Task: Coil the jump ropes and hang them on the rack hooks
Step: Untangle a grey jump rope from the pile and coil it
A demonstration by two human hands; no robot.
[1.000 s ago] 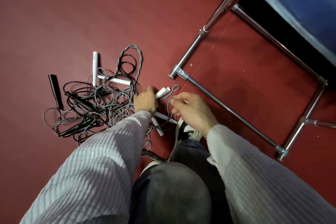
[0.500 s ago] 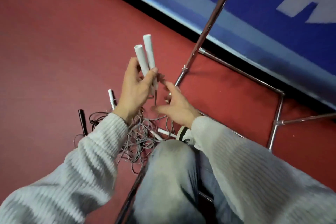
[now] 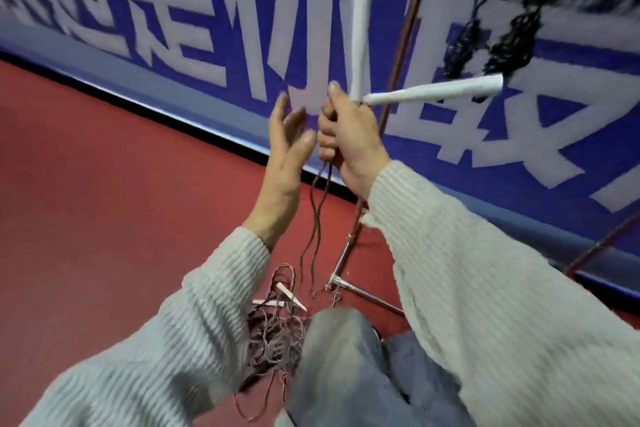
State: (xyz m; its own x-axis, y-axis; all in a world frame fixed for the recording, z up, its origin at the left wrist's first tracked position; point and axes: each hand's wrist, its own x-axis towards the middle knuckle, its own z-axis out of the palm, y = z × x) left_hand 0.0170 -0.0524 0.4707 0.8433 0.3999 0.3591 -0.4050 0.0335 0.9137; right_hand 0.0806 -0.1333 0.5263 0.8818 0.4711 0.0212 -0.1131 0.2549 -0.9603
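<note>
Behind the chrome tube rack (image 3: 398,73) ran a blue wall banner (image 3: 207,28) with large white characters, too cropped to read. Beside its upright, the right hand (image 3: 349,139) clamped two white rope handles (image 3: 433,92), likely to draw cord from the tangled grey ropes (image 3: 277,333) at its foot. The left hand (image 3: 287,149) hovered alongside, fingers spread, empty.

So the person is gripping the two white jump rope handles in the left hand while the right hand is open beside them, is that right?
Not quite: the hands are swapped. In the head view the right hand grips the two white handles, with the cords hanging below it, while the left hand is open beside them.
</note>
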